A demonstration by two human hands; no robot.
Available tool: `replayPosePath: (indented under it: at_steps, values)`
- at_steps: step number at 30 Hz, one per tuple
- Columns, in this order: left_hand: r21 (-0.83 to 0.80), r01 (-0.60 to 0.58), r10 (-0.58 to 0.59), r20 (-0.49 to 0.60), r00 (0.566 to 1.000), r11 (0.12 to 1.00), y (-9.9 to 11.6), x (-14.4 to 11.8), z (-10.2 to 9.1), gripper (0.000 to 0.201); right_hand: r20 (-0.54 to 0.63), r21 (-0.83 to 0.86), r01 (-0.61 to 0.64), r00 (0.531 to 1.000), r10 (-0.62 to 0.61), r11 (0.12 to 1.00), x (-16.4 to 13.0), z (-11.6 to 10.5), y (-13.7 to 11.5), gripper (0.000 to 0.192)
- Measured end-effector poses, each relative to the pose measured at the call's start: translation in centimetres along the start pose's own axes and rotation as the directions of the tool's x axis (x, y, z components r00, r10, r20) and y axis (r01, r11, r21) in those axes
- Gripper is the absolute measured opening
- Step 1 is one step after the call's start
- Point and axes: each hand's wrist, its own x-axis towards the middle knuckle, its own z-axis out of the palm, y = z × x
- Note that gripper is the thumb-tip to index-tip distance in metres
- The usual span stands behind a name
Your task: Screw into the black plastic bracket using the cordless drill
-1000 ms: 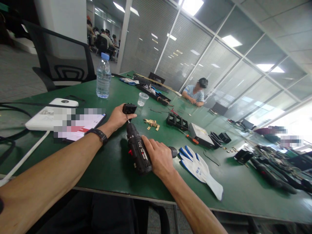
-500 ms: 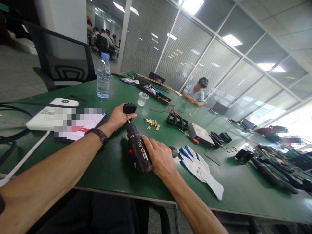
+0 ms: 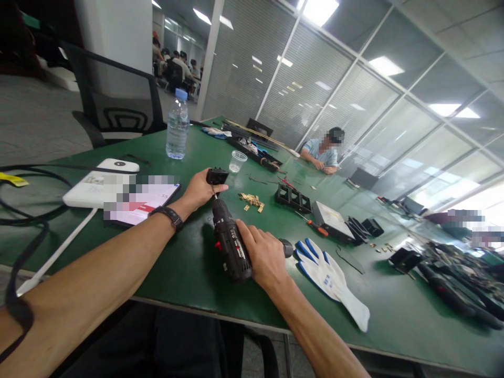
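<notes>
My left hand (image 3: 199,190) grips a small black plastic part (image 3: 218,176) above the green table. In my right hand (image 3: 264,255) is a black cordless drill (image 3: 231,244), lying on its side with its handle to the right. The drill's bit points away from me and reaches the near side of the black part; whether it sits in a screw there is too small to tell. A pile of small brass-coloured hinges or plates (image 3: 253,201) lies just right of the black part. Behind it stands a clear plastic cup (image 3: 237,161).
Around my left arm are a phone (image 3: 145,199), a white power bank (image 3: 92,189) with cables, and a water bottle (image 3: 178,128). To the right lie a white-blue glove (image 3: 328,273), an orange-handled screwdriver (image 3: 317,228) and black frames (image 3: 293,198). A person (image 3: 323,152) sits across the table.
The whole scene has shifted slightly to the right in view as the camera turned. Both hands keep their hold, with the drill bit still at the black part.
</notes>
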Motion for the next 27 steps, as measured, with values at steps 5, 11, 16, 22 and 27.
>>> replayPosePath:
  at_steps: [5,11,16,22,27]
  values:
    - [-0.023,-0.013,0.013,0.003,1.000,1.000,-0.11,-0.01,0.02,0.046,-0.013,0.003,0.001,1.000,-0.001,1.000,-0.01,0.15,0.03,0.050]
    - [-0.003,-0.018,0.018,0.009,1.000,1.000,-0.07,0.00,-0.01,0.046,-0.031,0.011,0.001,1.000,-0.001,1.000,-0.07,0.20,0.02,0.050]
    - [-0.010,-0.023,0.023,0.009,1.000,1.000,-0.08,-0.04,-0.08,0.045,-0.050,0.005,0.015,0.999,-0.015,1.000,-0.10,0.22,0.06,0.049]
    - [0.005,-0.037,0.037,0.009,0.999,0.999,-0.31,0.07,-0.06,0.045,-0.040,0.007,0.009,0.999,-0.008,1.000,-0.10,0.30,0.07,0.048]
    - [0.018,-0.038,0.037,0.006,0.999,0.999,-0.24,0.10,-0.08,0.044,-0.029,0.002,0.003,1.000,-0.003,1.000,-0.09,0.22,0.04,0.048]
